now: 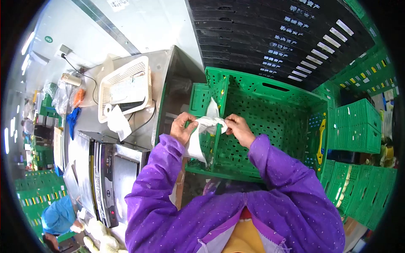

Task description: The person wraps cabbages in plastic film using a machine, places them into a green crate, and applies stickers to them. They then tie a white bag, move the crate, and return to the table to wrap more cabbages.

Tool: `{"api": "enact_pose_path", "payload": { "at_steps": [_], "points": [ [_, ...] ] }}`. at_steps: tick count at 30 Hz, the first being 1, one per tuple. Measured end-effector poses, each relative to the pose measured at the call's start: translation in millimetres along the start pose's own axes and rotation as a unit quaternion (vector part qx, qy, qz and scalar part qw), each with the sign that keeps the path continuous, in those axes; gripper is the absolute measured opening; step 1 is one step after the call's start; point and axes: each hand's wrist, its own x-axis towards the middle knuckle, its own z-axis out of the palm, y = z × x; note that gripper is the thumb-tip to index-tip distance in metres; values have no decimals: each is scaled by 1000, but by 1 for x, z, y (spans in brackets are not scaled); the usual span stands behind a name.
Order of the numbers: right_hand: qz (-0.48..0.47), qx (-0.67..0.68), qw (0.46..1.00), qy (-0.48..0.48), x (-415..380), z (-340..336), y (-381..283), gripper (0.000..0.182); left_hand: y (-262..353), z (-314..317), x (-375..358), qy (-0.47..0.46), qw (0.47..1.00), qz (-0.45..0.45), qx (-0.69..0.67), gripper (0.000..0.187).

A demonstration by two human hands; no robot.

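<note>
Both my hands are closed on a crumpled white strip (206, 124), stretched between them over the near left wall of a green plastic crate (261, 122). My left hand (183, 128) pinches the strip's left side between thumb and fingers. On the right, my right hand (239, 131) grips the twisted other end above the crate's inside. One loose tail of the strip points up and a longer one hangs down, overlapping the crate's rim in this view. The crate has perforated walls and a yellow handle piece (321, 141) on its right side.
A steel table (158, 63) at left carries a cream basket (145, 80) with a white roll (118, 120), and a wrapping machine (110, 181). Black crates (240, 38) stand stacked behind, green crates (356, 126) at right. A person in blue (59, 215) works at lower left.
</note>
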Motion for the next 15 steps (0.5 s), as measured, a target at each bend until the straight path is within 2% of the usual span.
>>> {"api": "enact_pose_path", "payload": {
  "at_steps": [1, 2, 3, 6, 7, 8, 10, 12, 13, 15],
  "points": [
    [-115, -104, 988, 5, -1, 2, -3, 12, -1, 4, 0, 1, 999, -5, -51, 11],
    [-226, -205, 952, 10, -2, 4, -7, 13, 0, 8, -1, 1, 995, -11, -103, 12],
    [-270, -251, 930, 9, -2, 5, -13, 14, 1, 8, 0, -14, 996, -9, -89, 12],
    [-231, -345, 905, -90, -3, 8, -50, 12, 19, 6, 7, -38, 996, -15, -76, 12],
    [-231, -287, 927, -74, 6, 8, -40, 11, 23, 5, 11, -30, 995, -22, -91, 13],
    [-186, -211, 956, -88, 12, 8, -32, 11, 26, 5, 12, -21, 994, -30, -106, 13],
    [-89, -58, 988, -114, 17, 6, -23, 13, 9, 9, 9, 13, 966, -75, -247, 12],
    [-80, -62, 989, -104, 16, 1, -26, 14, -18, 11, 2, 51, 932, -105, -344, 9],
    [-76, -75, 990, -93, 15, 0, -27, 13, -13, 10, 1, 45, 927, -109, -355, 10],
    [-87, -79, 991, -66, 13, 1, -29, 13, 1, 7, -4, 2, 951, -113, -289, 14]
  ]
}}
